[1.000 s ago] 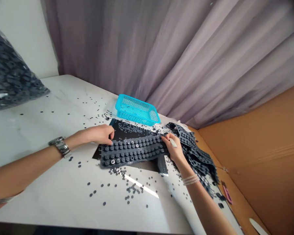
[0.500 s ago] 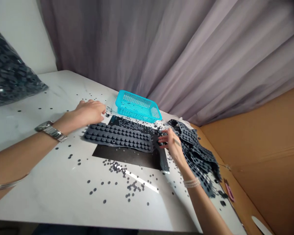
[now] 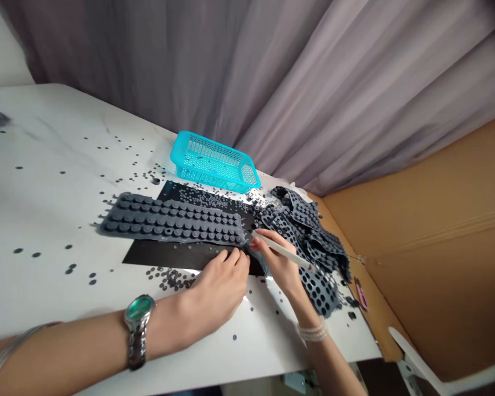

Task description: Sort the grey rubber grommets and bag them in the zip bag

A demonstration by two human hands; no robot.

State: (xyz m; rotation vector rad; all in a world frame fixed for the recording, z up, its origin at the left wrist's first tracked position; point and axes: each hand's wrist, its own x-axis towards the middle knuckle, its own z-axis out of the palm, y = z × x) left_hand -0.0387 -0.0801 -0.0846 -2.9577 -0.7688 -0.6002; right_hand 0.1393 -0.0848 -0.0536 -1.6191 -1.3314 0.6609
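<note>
A dark grey rubber sheet (image 3: 177, 221) with rows of round raised studs lies across a black mat (image 3: 148, 253). My left hand (image 3: 218, 289), wearing a watch, has its fingers curled together at the sheet's near right corner; its fingertips are partly hidden. In my right hand (image 3: 278, 264) is a slim white pen-like tool (image 3: 286, 252), pinched between thumb and fingers. The tool's tip points at the sheet's right end. Just right of this hand lies a heap of perforated rubber sheets (image 3: 313, 236).
Behind the mat stands a blue plastic basket (image 3: 214, 165). Small dark discs (image 3: 171, 278) are scattered over the white table (image 3: 45, 209) and mat. A pink-handled cutter (image 3: 360, 294) lies by the cardboard wall (image 3: 416, 242) at the right. A grey curtain (image 3: 214, 66) hangs behind.
My left hand has moved from the sheet's far left side to its near right corner. My right hand has turned and now plainly grips the white tool. The view has shifted right.
</note>
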